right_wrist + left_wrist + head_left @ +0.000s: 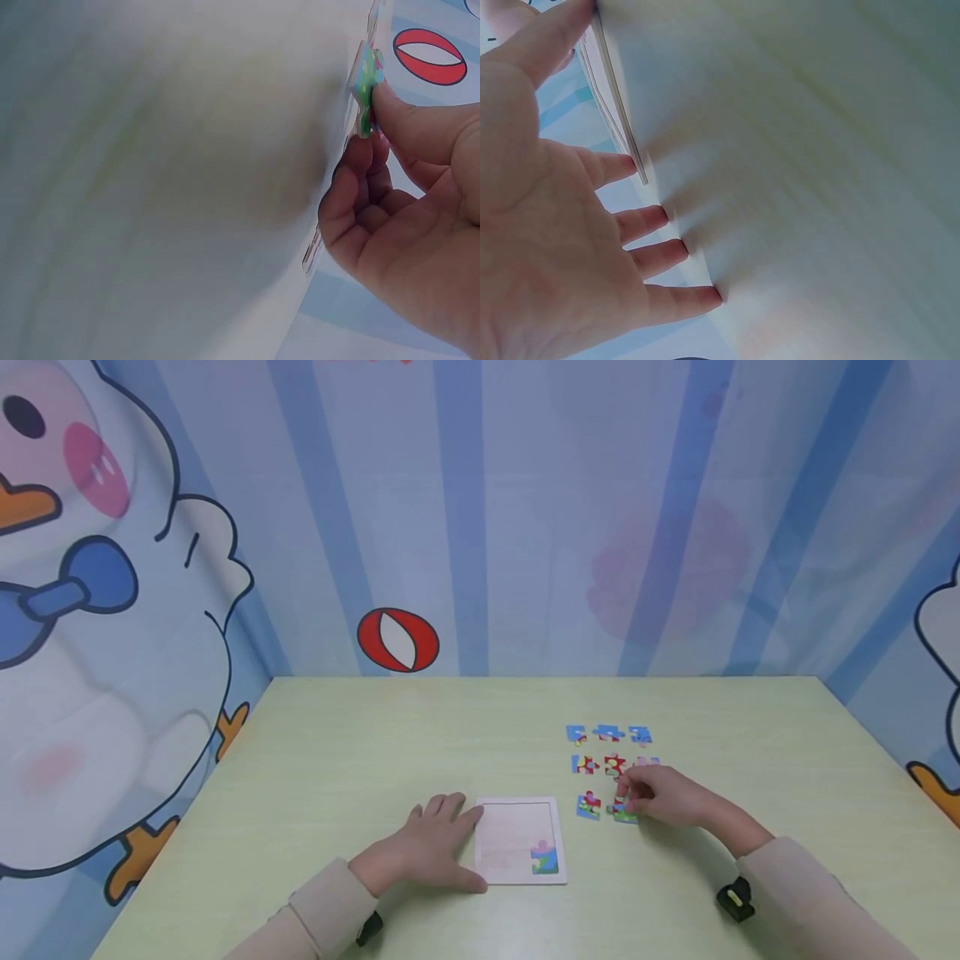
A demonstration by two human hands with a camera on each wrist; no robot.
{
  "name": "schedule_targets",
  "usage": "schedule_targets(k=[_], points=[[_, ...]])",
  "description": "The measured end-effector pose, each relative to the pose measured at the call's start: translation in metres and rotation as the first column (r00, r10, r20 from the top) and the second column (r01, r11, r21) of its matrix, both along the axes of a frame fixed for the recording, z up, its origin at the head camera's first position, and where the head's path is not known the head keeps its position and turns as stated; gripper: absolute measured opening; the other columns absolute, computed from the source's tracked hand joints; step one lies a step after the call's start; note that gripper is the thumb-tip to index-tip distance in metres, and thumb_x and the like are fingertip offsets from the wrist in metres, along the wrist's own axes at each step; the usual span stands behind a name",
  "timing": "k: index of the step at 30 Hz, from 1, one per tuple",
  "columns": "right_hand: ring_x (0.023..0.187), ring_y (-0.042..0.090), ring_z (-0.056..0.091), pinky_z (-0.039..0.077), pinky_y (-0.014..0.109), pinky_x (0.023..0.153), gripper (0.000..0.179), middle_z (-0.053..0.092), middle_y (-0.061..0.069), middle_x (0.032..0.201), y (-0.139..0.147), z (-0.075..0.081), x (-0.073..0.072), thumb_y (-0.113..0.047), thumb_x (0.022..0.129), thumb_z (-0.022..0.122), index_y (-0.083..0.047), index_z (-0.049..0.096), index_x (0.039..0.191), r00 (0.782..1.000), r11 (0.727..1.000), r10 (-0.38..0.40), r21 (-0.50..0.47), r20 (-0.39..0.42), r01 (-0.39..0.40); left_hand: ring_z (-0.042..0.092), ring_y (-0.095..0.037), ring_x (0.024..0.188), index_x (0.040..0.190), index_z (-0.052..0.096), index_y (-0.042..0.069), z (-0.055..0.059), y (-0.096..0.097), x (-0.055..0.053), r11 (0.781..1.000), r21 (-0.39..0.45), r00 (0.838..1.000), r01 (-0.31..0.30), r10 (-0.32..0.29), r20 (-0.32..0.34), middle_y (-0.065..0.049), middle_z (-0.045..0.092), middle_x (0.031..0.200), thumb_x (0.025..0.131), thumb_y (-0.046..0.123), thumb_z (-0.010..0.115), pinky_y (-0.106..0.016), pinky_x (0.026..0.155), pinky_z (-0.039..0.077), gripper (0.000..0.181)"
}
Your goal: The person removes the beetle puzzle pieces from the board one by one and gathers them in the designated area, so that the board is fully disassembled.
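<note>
A white puzzle tray (510,799) lies on the table with one jigsaw piece (546,860) in its lower right corner. My left hand (423,846) is spread at the tray's left side, thumb and index finger touching its edge; in the left wrist view the other fingertips (705,298) rest on the tabletop. To the right of the tray, my right hand (671,795) pinches a green and blue jigsaw piece (366,82) between thumb and fingers. In the right wrist view that piece is tilted up, and part of it is hidden by the thumb.
Loose jigsaw pieces stand in rows beyond the right hand: a top row with a blue piece (608,732), a middle row with a red piece (615,765), and a bottom piece (588,806). The right hand partly covers one middle-row piece. A cartoon-printed curtain (525,527) borders the table.
</note>
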State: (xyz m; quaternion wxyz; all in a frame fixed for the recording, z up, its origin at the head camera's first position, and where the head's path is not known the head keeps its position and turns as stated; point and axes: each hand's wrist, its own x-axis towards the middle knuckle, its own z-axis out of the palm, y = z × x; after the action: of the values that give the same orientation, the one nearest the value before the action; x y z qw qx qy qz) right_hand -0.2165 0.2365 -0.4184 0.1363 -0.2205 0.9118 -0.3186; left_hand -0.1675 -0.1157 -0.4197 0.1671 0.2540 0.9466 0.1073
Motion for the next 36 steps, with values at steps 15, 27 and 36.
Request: schedule_targets(k=[15, 27, 36], points=[[0.073, 0.014, 0.043, 0.036, 0.026, 0.063, 0.005, 0.049, -0.001, 0.075, -0.0013, -0.0014, -0.0018, -0.003, 0.089, 0.064, -0.006, 0.06, 0.089, 1.0, 0.999, 0.005, 0.036, -0.028, -0.004, 0.024, -0.039, 0.139, 0.149, 0.035, 0.007, 0.0022, 0.001, 0.0002, 1.0, 0.0, 1.0, -0.001, 0.001, -0.002, -0.019, 0.028, 0.151, 0.077, 0.059, 0.07, -0.063, 0.106, 0.023, 0.095], [0.075, 0.014, 0.046, 0.041, 0.026, 0.066, 0.006, 0.054, -0.001, 0.079, -0.0017, -0.003, -0.0024, -0.002, 0.089, 0.064, -0.008, 0.063, 0.091, 0.999, 0.998, 0.009, 0.056, -0.035, -0.007, 0.024, -0.039, 0.139, 0.149, 0.035, 0.008, 0.0021, 0.0008, 0.0006, 1.0, -0.002, 1.0, 0.0, 0.0, -0.003, -0.019, 0.028, 0.151, 0.077, 0.059, 0.07, -0.063, 0.106, 0.023, 0.095], [0.076, 0.014, 0.046, 0.041, 0.027, 0.066, 0.006, 0.055, -0.001, 0.082, -0.0046, -0.0015, -0.0009, -0.003, 0.089, 0.065, -0.008, 0.064, 0.092, 0.999, 0.997, 0.001, 0.071, -0.054, 0.003, 0.023, -0.038, 0.14, 0.149, 0.034, 0.008, 0.0009, 0.0003, 0.0008, 1.0, 0.006, 1.0, -0.004, 0.004, 0.003, -0.019, 0.027, 0.152, 0.077, 0.059, 0.071, -0.063, 0.107, 0.022, 0.096]])
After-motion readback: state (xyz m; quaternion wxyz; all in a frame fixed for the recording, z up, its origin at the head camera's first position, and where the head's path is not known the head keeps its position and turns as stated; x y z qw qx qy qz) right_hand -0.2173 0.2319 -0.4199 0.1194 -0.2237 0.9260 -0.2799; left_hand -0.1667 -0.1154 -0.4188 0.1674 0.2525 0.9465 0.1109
